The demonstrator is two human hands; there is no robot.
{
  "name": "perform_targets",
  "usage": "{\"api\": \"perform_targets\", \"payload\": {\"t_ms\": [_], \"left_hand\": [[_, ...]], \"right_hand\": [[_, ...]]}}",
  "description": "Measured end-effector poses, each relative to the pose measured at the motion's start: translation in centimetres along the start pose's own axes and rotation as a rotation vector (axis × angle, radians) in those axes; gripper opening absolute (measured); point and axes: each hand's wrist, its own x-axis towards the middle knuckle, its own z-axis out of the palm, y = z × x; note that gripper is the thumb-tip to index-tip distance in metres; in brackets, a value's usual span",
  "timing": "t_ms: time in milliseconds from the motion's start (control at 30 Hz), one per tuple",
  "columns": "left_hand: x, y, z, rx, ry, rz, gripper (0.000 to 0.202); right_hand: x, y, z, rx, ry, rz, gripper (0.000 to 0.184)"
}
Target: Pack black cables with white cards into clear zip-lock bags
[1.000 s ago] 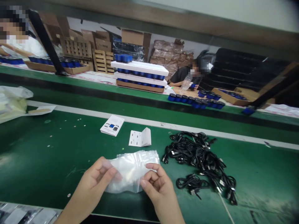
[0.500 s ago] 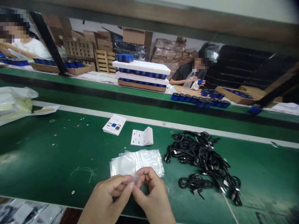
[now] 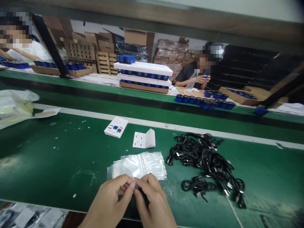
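Far left on the green worktop (image 3: 52, 167): translucent plastic bag (image 3: 15, 109), yellowish contents, cut by frame edge. Below it, past the near edge, flat shiny plastic packets (image 3: 35, 218). Then white rectangular booklet (image 3: 116, 127) with blue and black product pictures, lying flat beside the pale strip.

Left hand (image 3: 109, 198), near edge: grip together, thumb and index clamped on a bit of clear film, mostly hidden by fingers. Clear flat plastic bags (image 3: 142, 164) lie in a loose overlapping stack just beyond both hands, mid-worktop. Folded white paper leaflet (image 3: 143, 139) behind them, partly open.

Right hand (image 3: 153, 198): fingertips touch the left's at the same film; thumb and index bent, cannot tell if that grip is clamped.

Right of the hands: small black coiled cable bundle (image 3: 198, 186), near a larger tangled heap of black cables (image 3: 201, 155) with silver plugs.
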Motion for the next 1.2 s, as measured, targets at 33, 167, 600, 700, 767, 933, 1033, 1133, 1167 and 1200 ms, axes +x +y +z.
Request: {"api": "perform_targets", "payload": {"t_ms": [33, 167, 600, 700, 767, 933, 1033, 1133, 1167, 1200], "left_hand": [[0.0, -0.1, 0.1, 0.035, 0.01, 0.034, 0.022], [0.3, -0.8, 0.5, 0.22, 0.114, 0.207, 0.022], [0.3, -2.2, 0.7, 0.164, 0.322, 0.236, 0.024], [0.6, -2.5, 0.5, 0.095, 0.314, 0.16, 0.028], [0.7, -2.5, 0.4, 0.057, 0.307, 0.131, 0.029], [0.6, -2.3, 0.2, 0.001, 0.285, 0.12, 0.028], [0.4, -2.2, 0.4, -0.019, 0.307, 0.106, 0.028], [0.3, -2.2, 0.7, -0.04, 0.33, 0.096, 0.028], [0.3, -2.2, 0.7, -0.046, 0.334, 0.095, 0.028], [0.3, -2.2, 0.8, -0.05, 0.337, 0.093, 0.028]], "right_hand": [[0.0, 0.0, -0.1, -0.046, -0.024, -0.01, 0.029], [0.1, 0.2, -0.2, -0.248, -0.084, -0.028, 0.025], [1.9, -0.1, -0.3, -0.441, 0.093, 0.132, 0.027], [3.0, -1.0, -1.8, -0.206, 0.017, 0.078, 0.023], [4.6, -1.8, -2.7, -0.172, 0.018, 0.028, 0.03], [10.8, -1.5, -3.7, -0.337, -0.05, 0.106, 0.027], [14.0, 0.7, -3.9, -0.359, -0.11, 0.244, 0.03], [15.5, 2.8, -4.2, -0.34, -0.175, 0.365, 0.027], [15.7, 3.3, -4.3, -0.33, -0.191, 0.394, 0.026], [15.8, 3.6, -4.4, -0.32, -0.207, 0.417, 0.026]]}}
